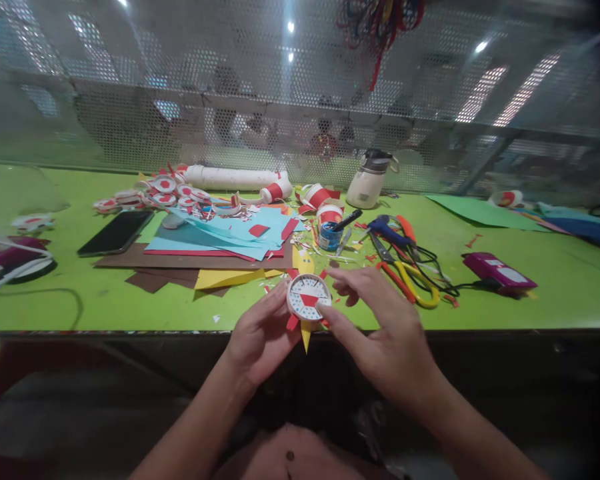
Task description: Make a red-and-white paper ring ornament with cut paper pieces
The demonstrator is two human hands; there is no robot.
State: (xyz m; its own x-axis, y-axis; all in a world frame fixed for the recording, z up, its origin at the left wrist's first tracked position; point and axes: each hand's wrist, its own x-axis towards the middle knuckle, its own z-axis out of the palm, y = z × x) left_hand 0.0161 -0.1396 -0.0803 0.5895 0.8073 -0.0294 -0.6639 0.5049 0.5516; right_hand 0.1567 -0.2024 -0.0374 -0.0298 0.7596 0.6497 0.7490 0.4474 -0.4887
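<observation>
While the left hand point(260, 337) grips the round paper disc point(309, 297) by its left rim, the right hand point(390, 333) stays loose, fingertip pressing the disc's red centre piece; red and yellow points already ring it, some gaps left. Just beyond the right hand: scissors point(410, 277), glue pot point(329, 235). Farther left past the hands: coloured paper sheets point(230, 237), finished discs point(155, 190), phone point(116, 232).

left hand point(260, 337): bare, no ring or watch; right hand point(385, 333): bare, no ring or watch; forearms: no sleeves showing; lap: reddish-brown garment with one small dark button
</observation>
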